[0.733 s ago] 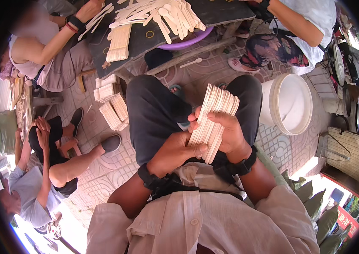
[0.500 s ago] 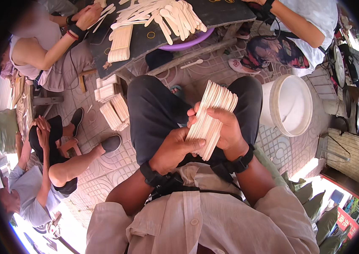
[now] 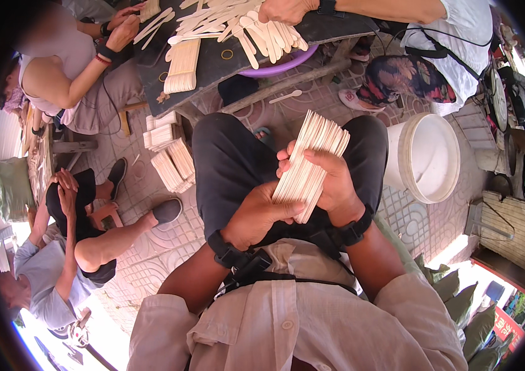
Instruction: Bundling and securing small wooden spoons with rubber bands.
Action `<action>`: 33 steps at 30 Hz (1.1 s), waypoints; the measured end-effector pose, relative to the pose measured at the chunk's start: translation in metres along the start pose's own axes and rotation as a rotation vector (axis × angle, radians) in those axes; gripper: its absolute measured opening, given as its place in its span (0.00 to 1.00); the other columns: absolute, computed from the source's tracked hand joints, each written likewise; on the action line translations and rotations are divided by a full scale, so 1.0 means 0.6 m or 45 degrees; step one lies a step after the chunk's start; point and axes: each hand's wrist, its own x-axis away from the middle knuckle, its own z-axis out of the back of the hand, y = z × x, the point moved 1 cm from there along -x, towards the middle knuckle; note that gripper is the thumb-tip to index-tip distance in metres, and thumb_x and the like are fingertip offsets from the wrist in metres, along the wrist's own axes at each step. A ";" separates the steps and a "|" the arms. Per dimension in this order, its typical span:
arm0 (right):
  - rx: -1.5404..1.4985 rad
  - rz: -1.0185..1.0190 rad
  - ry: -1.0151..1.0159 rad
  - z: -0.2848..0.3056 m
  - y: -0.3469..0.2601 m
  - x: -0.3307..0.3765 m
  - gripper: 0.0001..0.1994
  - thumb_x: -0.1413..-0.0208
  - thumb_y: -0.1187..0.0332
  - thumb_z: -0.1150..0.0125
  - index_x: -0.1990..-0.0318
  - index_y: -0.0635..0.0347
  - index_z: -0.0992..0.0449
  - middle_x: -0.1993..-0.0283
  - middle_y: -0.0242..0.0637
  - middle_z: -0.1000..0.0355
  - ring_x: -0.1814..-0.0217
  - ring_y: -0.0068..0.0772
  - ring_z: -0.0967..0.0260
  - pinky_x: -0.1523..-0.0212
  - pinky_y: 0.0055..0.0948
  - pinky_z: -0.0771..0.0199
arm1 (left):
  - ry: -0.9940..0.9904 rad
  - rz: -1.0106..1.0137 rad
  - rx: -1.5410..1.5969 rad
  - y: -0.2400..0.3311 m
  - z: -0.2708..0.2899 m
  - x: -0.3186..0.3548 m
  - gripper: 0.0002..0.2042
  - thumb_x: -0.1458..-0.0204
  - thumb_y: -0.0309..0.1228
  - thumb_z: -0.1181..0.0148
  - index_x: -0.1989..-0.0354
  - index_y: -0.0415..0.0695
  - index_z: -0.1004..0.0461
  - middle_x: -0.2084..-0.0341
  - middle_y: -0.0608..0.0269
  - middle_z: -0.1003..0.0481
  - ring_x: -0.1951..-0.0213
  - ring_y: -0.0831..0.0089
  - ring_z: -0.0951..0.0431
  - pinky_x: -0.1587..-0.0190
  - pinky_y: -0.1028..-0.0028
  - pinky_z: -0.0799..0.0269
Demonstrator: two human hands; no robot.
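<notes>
Over my lap I hold a thick stack of flat wooden spoons [image 3: 311, 164], tilted with its upper end leaning right. My left hand [image 3: 261, 215] is closed round the lower end, thumb lying across the sticks. Higher up, my right hand [image 3: 332, 185] grips the stack from the right side, its thumb over the front and fingertips showing at the left edge. On the dark table [image 3: 225, 73] ahead lies a heap of loose wooden spoons [image 3: 238, 28]. A neat row of spoons [image 3: 182, 67] sits by the table's near edge, with a rubber band [image 3: 227, 54] beside it.
Bundles of spoons [image 3: 173, 164] are stacked on the paving left of my knees. A white bucket [image 3: 426, 157] stands right of my knee. A purple basin [image 3: 281, 62] shows under the table. Co-workers sit at the table's left and right; another person sits at left.
The stack has slid slightly lower through my hands, its bottom end nearer my left thumb. A co-worker's hand at right has reached left onto the spoon heap. The view has shifted slightly.
</notes>
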 end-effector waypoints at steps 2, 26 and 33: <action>-0.059 0.048 -0.054 0.001 -0.009 -0.001 0.16 0.48 0.65 0.47 0.55 0.66 0.32 0.58 0.46 0.31 0.58 0.38 0.31 0.54 0.40 0.29 | -0.006 0.072 0.007 0.000 0.004 0.002 0.13 0.51 0.26 0.39 0.58 0.35 0.29 0.68 0.61 0.25 0.68 0.76 0.25 0.64 0.78 0.28; -0.082 0.042 -0.040 -0.003 -0.008 -0.004 0.15 0.48 0.66 0.47 0.57 0.68 0.31 0.61 0.48 0.29 0.62 0.38 0.28 0.59 0.37 0.25 | 0.036 -0.082 -0.074 0.003 0.029 0.009 0.11 0.44 0.36 0.44 0.68 0.39 0.29 0.75 0.63 0.27 0.73 0.80 0.28 0.70 0.80 0.33; -0.180 0.001 -0.098 0.001 -0.006 -0.007 0.15 0.49 0.66 0.47 0.57 0.66 0.31 0.62 0.46 0.29 0.61 0.39 0.30 0.58 0.38 0.27 | -0.004 -0.166 -0.282 0.000 0.034 0.009 0.15 0.41 0.40 0.50 0.69 0.40 0.29 0.74 0.63 0.26 0.73 0.77 0.26 0.69 0.79 0.33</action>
